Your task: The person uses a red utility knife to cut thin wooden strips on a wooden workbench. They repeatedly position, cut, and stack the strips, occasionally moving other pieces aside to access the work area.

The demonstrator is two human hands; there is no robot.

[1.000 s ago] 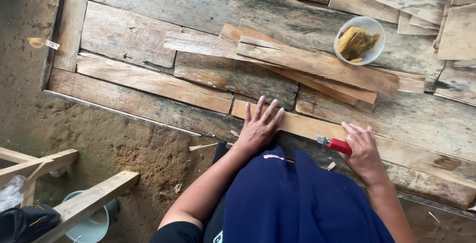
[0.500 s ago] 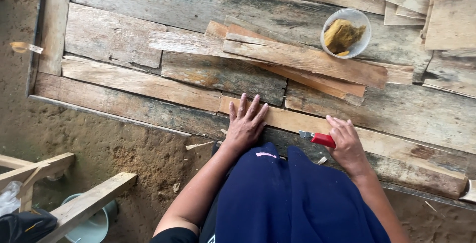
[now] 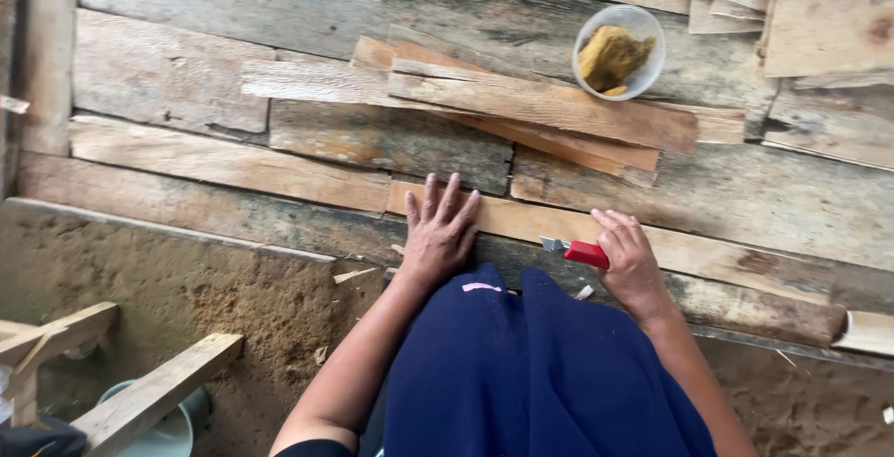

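Observation:
My left hand (image 3: 438, 229) lies flat, fingers spread, on a pale wooden strip (image 3: 708, 250) that runs to the right across the rough plank platform (image 3: 196, 98). My right hand (image 3: 631, 261) grips a red-handled utility knife (image 3: 579, 252), its short blade pointing left and lying against the strip's near edge. A dark blue garment (image 3: 540, 373) covers my lap just below both hands.
A loose stack of thin wooden slats (image 3: 521, 108) lies beyond the hands. A clear plastic cup with a yellow-brown lump (image 3: 618, 53) stands at the back right. Sandy ground (image 3: 186, 299), wood offcuts (image 3: 149, 392) and a bucket rim (image 3: 177, 429) are at the lower left.
The view has shifted, so the planks sit further left in frame. Both hands stay on the strip, the right hand with the knife a little closer to the left hand.

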